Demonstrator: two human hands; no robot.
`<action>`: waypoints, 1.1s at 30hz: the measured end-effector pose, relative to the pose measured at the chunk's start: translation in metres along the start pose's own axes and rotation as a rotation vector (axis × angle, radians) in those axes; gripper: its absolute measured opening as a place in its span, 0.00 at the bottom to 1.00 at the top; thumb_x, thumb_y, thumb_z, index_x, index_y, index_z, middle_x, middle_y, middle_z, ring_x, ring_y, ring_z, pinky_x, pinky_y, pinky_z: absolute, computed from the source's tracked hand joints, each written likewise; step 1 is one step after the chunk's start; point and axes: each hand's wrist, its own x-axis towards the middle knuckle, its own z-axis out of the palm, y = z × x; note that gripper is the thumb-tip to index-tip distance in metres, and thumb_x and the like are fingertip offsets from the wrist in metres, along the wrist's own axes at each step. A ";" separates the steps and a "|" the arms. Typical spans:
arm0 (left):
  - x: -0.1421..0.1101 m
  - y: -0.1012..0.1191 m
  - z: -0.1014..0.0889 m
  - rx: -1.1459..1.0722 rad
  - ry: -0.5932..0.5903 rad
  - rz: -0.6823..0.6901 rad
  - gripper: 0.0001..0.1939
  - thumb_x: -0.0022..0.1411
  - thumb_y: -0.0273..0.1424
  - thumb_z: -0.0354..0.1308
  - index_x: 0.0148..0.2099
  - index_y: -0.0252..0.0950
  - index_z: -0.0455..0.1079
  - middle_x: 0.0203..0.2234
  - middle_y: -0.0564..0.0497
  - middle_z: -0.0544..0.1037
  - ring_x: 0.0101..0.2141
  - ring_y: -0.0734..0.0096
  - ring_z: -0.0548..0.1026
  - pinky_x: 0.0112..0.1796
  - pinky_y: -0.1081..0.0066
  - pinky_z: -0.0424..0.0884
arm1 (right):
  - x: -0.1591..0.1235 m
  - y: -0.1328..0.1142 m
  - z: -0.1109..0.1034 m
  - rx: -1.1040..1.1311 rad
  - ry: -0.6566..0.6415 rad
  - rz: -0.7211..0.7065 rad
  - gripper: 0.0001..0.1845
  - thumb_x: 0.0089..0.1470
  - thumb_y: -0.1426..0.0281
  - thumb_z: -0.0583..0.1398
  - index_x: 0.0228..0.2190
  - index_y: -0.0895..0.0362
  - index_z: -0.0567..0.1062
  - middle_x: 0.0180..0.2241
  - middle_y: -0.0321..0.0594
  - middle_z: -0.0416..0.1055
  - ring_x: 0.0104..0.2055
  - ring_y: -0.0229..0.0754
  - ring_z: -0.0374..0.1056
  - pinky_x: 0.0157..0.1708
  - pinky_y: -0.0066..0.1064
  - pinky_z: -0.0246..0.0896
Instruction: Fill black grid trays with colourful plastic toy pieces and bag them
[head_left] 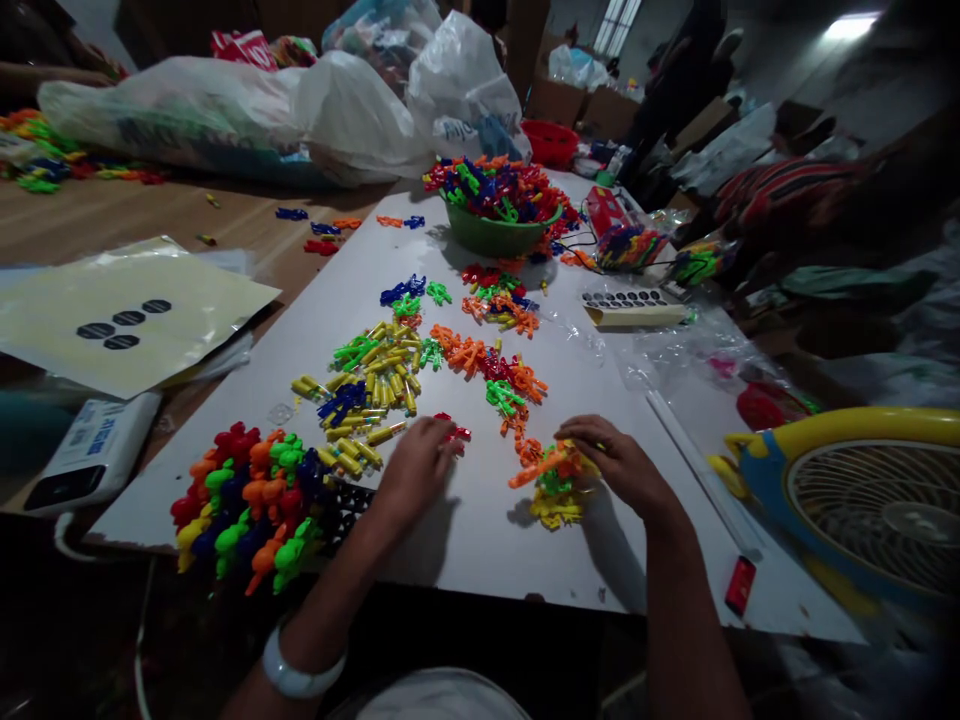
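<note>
My left hand [420, 465] is low over the white board, its fingers closed on a small red plastic toy piece [459, 433]. To the right, my right hand [621, 462] curls over a small heap, its fingers closed around an orange toy piece [541, 467] that is slightly blurred. Under that hand lie green and yellow toy pieces [556, 510]. Yellow tubes [394, 375], mixed with blue and green pieces, are piled beyond my left hand. Between the hands and farther off runs a row of orange, red and green pieces [504, 395].
A black rack of colourful toy figures [251, 505] stands at the front left. Farther back is a heaped green bowl [495, 232]. A yellow and blue fan [885, 500] stands right, near a red lighter-like object [741, 586]. A white device [94, 450] lies left.
</note>
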 end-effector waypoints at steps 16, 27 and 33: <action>0.021 0.000 0.013 0.537 -0.037 -0.147 0.13 0.58 0.33 0.64 0.44 0.32 0.71 0.43 0.40 0.73 0.48 0.50 0.68 0.49 0.57 0.61 | 0.121 -0.018 0.123 -0.119 0.042 -0.052 0.11 0.53 0.79 0.56 0.35 0.59 0.78 0.38 0.44 0.75 0.42 0.43 0.70 0.45 0.34 0.63; -0.008 -0.005 -0.014 -0.364 0.265 -0.430 0.11 0.63 0.41 0.54 0.36 0.38 0.63 0.26 0.55 0.71 0.26 0.70 0.71 0.31 0.69 0.67 | 0.164 -0.077 0.164 -0.358 -0.342 0.082 0.10 0.56 0.68 0.61 0.39 0.59 0.77 0.39 0.44 0.76 0.39 0.43 0.69 0.35 0.28 0.59; -0.010 -0.014 -0.008 -0.733 0.213 -0.488 0.19 0.48 0.41 0.65 0.38 0.35 0.67 0.29 0.53 0.74 0.29 0.71 0.73 0.31 0.72 0.70 | 0.126 -0.072 0.139 -0.466 -0.279 0.149 0.10 0.54 0.78 0.56 0.37 0.63 0.76 0.41 0.52 0.75 0.42 0.48 0.68 0.39 0.32 0.58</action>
